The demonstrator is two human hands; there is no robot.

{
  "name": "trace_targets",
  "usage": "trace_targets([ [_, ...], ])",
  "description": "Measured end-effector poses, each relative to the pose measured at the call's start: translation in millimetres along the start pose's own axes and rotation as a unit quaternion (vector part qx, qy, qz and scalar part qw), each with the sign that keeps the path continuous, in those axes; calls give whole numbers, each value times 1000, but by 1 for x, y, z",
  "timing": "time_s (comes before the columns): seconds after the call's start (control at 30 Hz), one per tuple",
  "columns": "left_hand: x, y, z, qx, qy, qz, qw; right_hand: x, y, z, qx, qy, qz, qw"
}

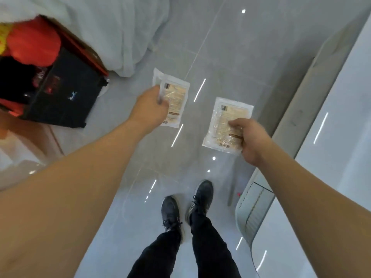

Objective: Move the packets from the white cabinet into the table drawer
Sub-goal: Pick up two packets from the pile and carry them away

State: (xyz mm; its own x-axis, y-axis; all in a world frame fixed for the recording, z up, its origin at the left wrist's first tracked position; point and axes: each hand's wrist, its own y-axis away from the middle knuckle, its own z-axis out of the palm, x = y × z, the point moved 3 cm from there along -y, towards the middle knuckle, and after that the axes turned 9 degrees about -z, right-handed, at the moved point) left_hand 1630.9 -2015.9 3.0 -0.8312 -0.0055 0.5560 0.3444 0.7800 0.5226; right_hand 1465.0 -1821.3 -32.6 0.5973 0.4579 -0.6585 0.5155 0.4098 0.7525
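Carry leg of the job, judging by the stance: person stands on a grey tiled floor (230,57), dark shoes (186,205) staggered one ahead of the other, both arms out in front and held well apart. Left hand (149,108) grips one packet (175,97) by its left edge, fingers curled round it, packet tilted and clear of the floor. Right hand (250,140) pinches a second packet (226,125) at its lower right corner, thumb on top; this one lies flatter to the camera. Both packets are clear plastic with pale contents and a printed label; text too small to read. So the task's things are in the hands, in the air, neither in a cabinet nor in a drawer. A white glossy surface (331,137) runs along the right side; whether it is the cabinet or the table I cannot tell. No drawer shows anywhere in view. At upper left, a dark open bag (66,91) with red items in it, and white draped cloth (96,27) behind it. Next move, as I judge it: walk to the table, find the drawer, and if it is closed free a hand first, since both are occupied. Packets are light and slippery-looking; the corner pinch on the right seems the weaker hold.
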Motion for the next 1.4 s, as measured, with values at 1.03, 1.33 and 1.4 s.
trace_targets([
  [1.03,428,-89,390,-395,-209,334,830,-43,-85,-309,437,-412,63,797],
  [1.33,443,-73,482,-464,-326,377,732,-20,-121,-315,568,-463,95,674],
  [1.4,443,-73,496,-472,-357,392,704,-16,-127,-313,596,-456,83,656],
])
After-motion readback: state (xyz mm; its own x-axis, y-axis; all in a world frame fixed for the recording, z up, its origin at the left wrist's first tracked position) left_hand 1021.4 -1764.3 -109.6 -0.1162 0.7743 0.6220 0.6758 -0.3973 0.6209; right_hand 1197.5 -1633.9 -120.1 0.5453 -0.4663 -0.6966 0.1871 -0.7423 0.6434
